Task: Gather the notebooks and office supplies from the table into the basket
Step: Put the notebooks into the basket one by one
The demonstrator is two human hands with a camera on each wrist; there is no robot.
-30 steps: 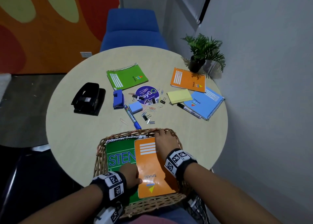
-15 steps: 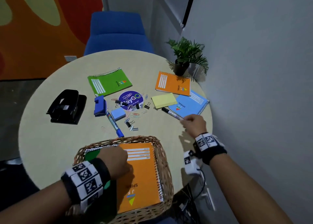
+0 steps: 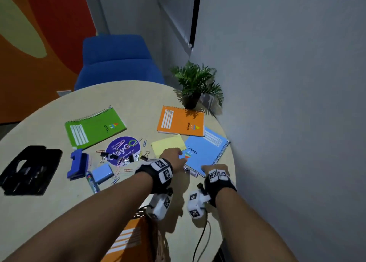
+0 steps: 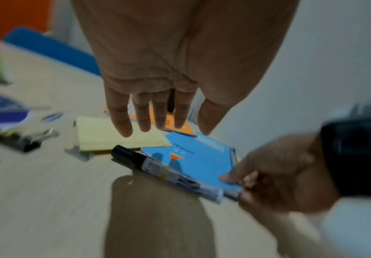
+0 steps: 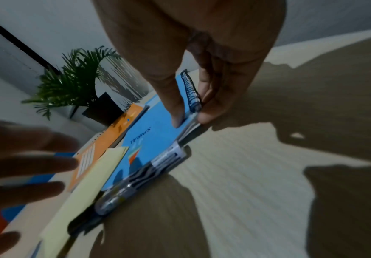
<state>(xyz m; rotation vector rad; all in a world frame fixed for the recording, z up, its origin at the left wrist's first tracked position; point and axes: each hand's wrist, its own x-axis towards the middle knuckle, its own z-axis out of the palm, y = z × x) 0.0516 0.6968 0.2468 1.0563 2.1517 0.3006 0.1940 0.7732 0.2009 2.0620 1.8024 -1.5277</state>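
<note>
A blue spiral notebook (image 3: 206, 152) lies near the table's right edge, partly under an orange notebook (image 3: 181, 123). My right hand (image 3: 213, 168) pinches its near corner by the spiral, thumb on the cover (image 5: 188, 118). A black marker (image 3: 191, 171) lies along the notebook's near edge (image 4: 169, 172). My left hand (image 3: 174, 155) hovers with fingers straight (image 4: 158, 125) over the yellow sticky pad (image 3: 168, 145) and the blue cover, holding nothing. The wicker basket (image 3: 160, 246) sits at the bottom with an orange notebook (image 3: 128, 240) inside. A green notebook (image 3: 95, 129) lies farther left.
Left of my hands lie a purple disc (image 3: 123, 149), scattered clips, a blue stapler (image 3: 77, 162), a light blue pad (image 3: 102, 172), a blue marker (image 3: 93, 182) and a black hole punch (image 3: 29, 170). A potted plant (image 3: 195, 85) stands by the grey wall.
My left hand left the basket and moved up over the yellow pad and blue notebook. My right hand slid to the blue notebook's corner and pinched it.
</note>
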